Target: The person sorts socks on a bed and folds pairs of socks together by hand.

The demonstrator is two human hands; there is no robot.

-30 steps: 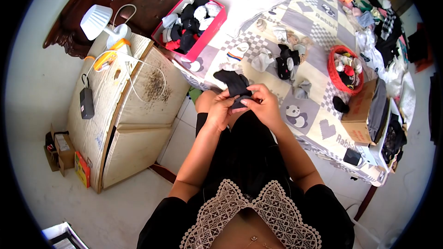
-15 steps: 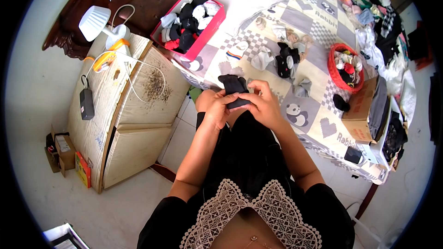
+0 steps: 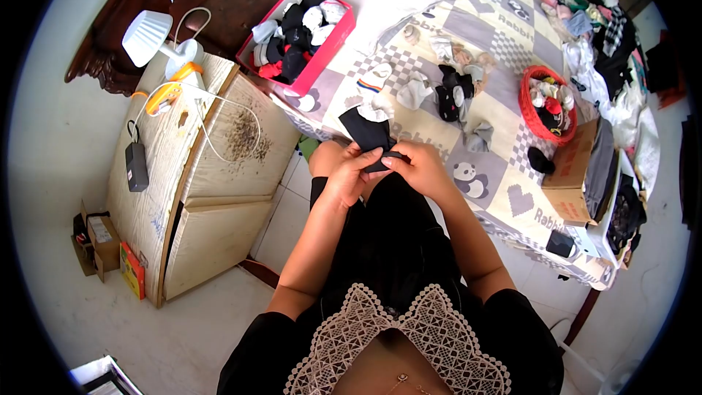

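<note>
Over my lap, both hands are closed on a black sock (image 3: 364,130). Its flat, wider end points up and left toward the bed. My left hand (image 3: 351,175) pinches it from the left, thumb on top. From the other side, my right hand (image 3: 418,168) grips the lower, folded part between thumb and fingers. Just beyond the sock on the bed is a white sock with rainbow stripes (image 3: 374,79). A crumpled white sock (image 3: 415,91), a bundle of black socks (image 3: 455,93) and a grey sock (image 3: 480,137) lie to the right.
A pink-red box (image 3: 349,28) of rolled socks sits at the bed's left edge. A red basket (image 3: 524,102) with small items, a cardboard box (image 3: 570,175) and a clothes pile (image 3: 614,58) are on the right. A wooden cabinet (image 3: 219,249) with a white lamp (image 3: 146,35) stands left.
The black sock has been stretched out longer, its free end now reaching further up and left. My right hand has come lower and its fingers have closed in nearer my left hand.
</note>
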